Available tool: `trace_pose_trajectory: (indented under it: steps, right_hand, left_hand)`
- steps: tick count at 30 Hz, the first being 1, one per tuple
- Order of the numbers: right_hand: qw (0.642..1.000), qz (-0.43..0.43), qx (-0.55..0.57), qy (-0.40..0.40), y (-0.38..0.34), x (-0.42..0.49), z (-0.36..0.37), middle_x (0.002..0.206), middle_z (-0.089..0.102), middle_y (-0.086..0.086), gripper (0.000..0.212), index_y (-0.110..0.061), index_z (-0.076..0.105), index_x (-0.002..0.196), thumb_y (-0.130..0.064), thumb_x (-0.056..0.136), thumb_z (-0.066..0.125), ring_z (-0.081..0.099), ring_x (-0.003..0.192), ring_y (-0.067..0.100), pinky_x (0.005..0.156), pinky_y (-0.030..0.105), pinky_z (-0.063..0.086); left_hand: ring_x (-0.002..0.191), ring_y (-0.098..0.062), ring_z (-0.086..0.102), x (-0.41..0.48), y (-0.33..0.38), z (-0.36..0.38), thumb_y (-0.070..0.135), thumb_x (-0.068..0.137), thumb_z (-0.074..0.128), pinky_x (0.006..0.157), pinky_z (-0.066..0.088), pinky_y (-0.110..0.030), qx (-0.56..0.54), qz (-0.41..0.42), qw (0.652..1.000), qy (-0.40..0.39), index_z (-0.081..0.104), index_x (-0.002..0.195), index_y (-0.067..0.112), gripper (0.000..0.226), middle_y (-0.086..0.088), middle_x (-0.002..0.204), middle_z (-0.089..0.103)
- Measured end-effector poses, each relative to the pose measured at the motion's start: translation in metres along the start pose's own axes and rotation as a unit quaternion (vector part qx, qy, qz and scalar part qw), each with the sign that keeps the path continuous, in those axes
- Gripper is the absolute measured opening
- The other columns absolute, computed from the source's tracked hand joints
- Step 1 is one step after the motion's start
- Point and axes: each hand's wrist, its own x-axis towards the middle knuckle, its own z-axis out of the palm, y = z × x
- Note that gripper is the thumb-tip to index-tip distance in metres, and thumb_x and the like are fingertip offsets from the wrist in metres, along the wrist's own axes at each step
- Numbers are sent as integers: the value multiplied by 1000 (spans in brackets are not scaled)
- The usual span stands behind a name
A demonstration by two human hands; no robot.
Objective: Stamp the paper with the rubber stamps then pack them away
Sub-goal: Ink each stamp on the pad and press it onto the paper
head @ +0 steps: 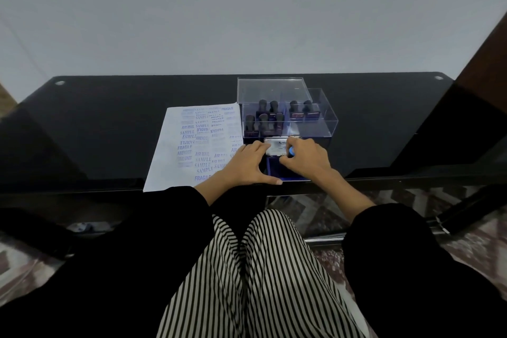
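While both hands work at the near side of the clear acrylic box, the box stands on the black tabletop and serves as the reference point for all other items. One box is present, with its clear lid raised toward the far side. Seven rubber stamps stand upright inside it: five in the left compartment and two in the right compartment.

One sheet of paper lies just left of the box, its surface covered with blue impressions reading FRAGILE, SAMPLE, AIR MAIL and AMENDED. One ink pad tin, silver with a printed label, sits directly in front of the box at its near edge, above a blue tray section.

The left hand rests with fingers spread, fingertips touching the left end of the tin and the thumb extended along the near tabletop edge. The right hand is curled, pinching one small blue-capped object against the right end of the tin; what that object is cannot be determined.

Two black sleeves and striped trousers occupy the area nearest the camera.
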Motion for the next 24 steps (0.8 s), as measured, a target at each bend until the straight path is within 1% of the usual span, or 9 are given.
trace_pose_trajectory:
  steps: [2, 4, 7, 10, 12, 16, 18, 20, 24]
  right_hand:
    - [1000, 1, -13, 6, -1, 1, 4, 72, 50, 2, 16, -15, 46, 78, -27, 82, 56, 48, 65, 22, 53, 27, 30]
    - [999, 1, -28, 23, -3, 1, 9, 76, 55, 5, 16, -14, 52, 83, -30, 87, 53, 53, 68, 25, 54, 28, 32]
    - [996, -7, -61, 58, -4, 2, 14, 87, 64, 10, 22, -12, 57, 93, -32, 92, 50, 62, 77, 29, 55, 30, 35]
    - [994, -5, -62, 87, -3, 1, 17, 84, 65, 11, 18, -14, 53, 83, -29, 92, 49, 59, 72, 27, 52, 28, 31]
    - [993, -9, -65, 99, -5, -3, 19, 79, 65, 10, 20, -16, 46, 77, -27, 92, 48, 56, 66, 26, 49, 27, 27]
    - [987, -30, -89, 128, -12, -15, 28, 73, 64, 8, 19, -9, 56, 81, -20, 93, 46, 59, 67, 25, 50, 29, 33]
    - [982, -49, -81, 161, -15, -23, 32, 66, 62, 8, 12, -8, 58, 75, -11, 86, 55, 59, 63, 26, 47, 28, 34]
    - [977, -54, -68, 195, -14, -27, 33, 60, 61, 8, 12, -6, 57, 68, -5, 79, 62, 58, 57, 26, 44, 26, 32]
    - [987, -43, -49, 146, -7, -13, 29, 69, 63, 10, 13, -6, 59, 81, -14, 88, 52, 57, 61, 27, 49, 28, 30]
  left_hand:
    - [120, -23, 44, 1, 0, 0, 64, 67, 69, 105, 35, -34, -1, 2, 1000, -1, 31, 143, 9, 101, -7, 133, 42]
    - [127, -23, 40, 0, 0, 0, 63, 68, 69, 109, 34, -36, -13, 1, 1000, -7, 28, 145, 8, 103, -7, 140, 37]
    - [142, -23, 21, -4, -1, 2, 63, 73, 64, 118, 22, -38, -28, -10, 999, -32, 16, 149, 7, 106, -7, 156, 16]
    - [146, -22, 9, -7, -1, 5, 63, 78, 59, 120, 12, -37, -23, -16, 999, -43, 8, 150, 8, 104, -7, 159, 3]
    - [147, -21, 7, -8, -1, 6, 63, 80, 57, 120, 10, -36, -25, -17, 999, -43, 7, 151, 8, 103, -7, 160, 1]
    - [147, -22, 5, -8, 0, 6, 62, 81, 57, 121, 8, -37, -18, -15, 999, -49, 5, 150, 7, 103, -8, 159, 0]
    - [147, -22, 6, -7, 0, 5, 62, 80, 57, 121, 9, -38, -16, -14, 999, -49, 5, 150, 7, 103, -8, 159, 0]
    - [147, -22, 6, -7, 0, 5, 62, 80, 57, 121, 9, -38, -15, -14, 998, -51, 4, 150, 6, 104, -8, 159, 0]
    - [147, -22, 5, -5, -1, 6, 64, 80, 56, 119, 7, -36, -10, -17, 998, -59, 4, 150, 7, 104, -8, 159, -1]
